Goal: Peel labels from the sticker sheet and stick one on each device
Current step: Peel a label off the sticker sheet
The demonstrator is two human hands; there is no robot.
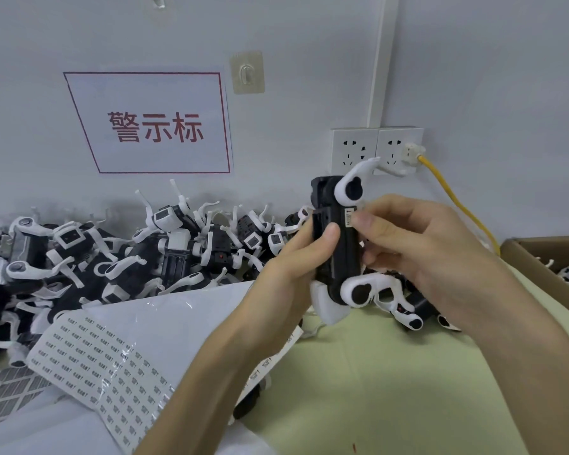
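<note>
- Pale green table (391, 372) meets a grey wall (473, 77); sticker sheet (105, 359) lower left.
- Device (342, 257) at centre, upright, long axis vertical.
- Left hand (296, 257) grips it; right hand (418, 238) pinches it, thumb on label (349, 218).

The head view looks forward and down, close on the table (375, 372) with the wall (309, 44) behind.

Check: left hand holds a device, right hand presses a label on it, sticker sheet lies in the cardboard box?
No. Head view: the sticker sheet lies lower left by the device pile, not in the cardboard box. Left hand holds the device; right hand presses the label.
</note>
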